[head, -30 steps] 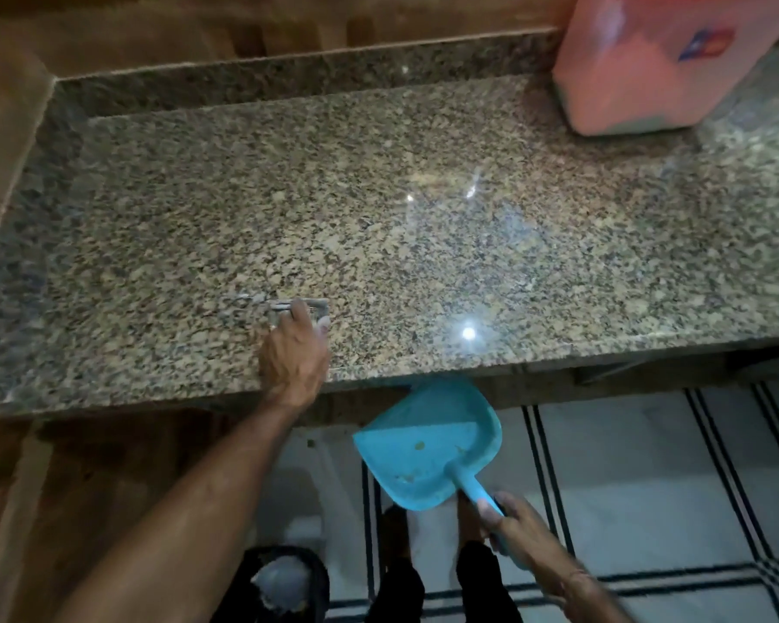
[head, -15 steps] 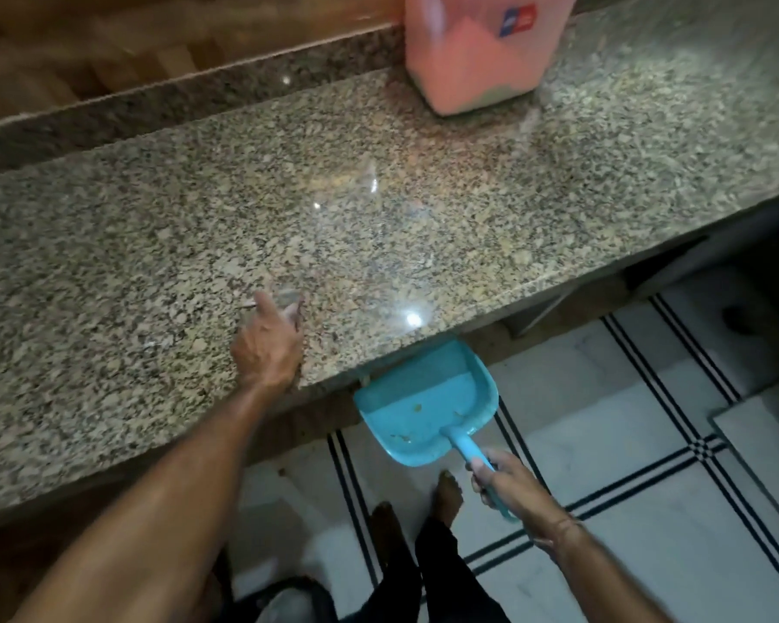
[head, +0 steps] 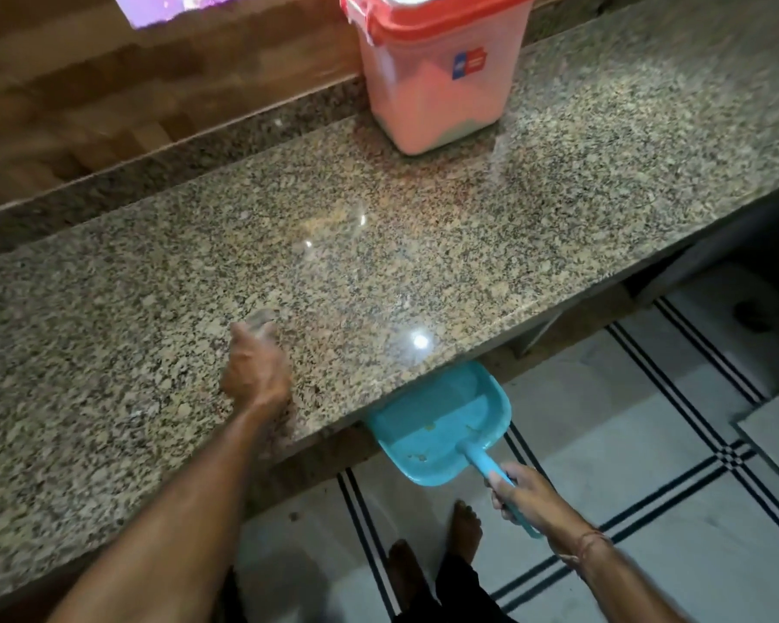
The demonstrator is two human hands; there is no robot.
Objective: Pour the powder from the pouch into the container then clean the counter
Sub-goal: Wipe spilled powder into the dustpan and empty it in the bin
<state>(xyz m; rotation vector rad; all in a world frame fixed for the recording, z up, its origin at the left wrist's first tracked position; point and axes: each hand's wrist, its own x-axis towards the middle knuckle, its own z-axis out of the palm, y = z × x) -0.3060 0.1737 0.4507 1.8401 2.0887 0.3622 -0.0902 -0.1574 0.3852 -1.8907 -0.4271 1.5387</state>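
Observation:
On the speckled granite counter (head: 468, 263), near its front edge, my left hand (head: 255, 370) presses a small greyish object (head: 262, 319); motion blur hides what it is. Below the counter's edge, my right hand (head: 520, 496) grips the handle of a blue dustpan (head: 441, 420), whose mouth sits tucked under the edge, right of my left hand. A few crumbs lie in the pan. A translucent container with a red lid (head: 437, 83) stands at the back of the counter, pale powder inside. No pouch is in view.
A brown tiled wall (head: 109, 83) runs behind the counter's raised back strip. Below is a white tiled floor with black lines (head: 648, 442), where my bare feet (head: 466, 528) stand close to the counter. A dark opening lies under the counter at the right.
The view has swung, so the container now shows with its lid. My left hand stays by the front edge and is blurred with motion. The dustpan stays under the edge.

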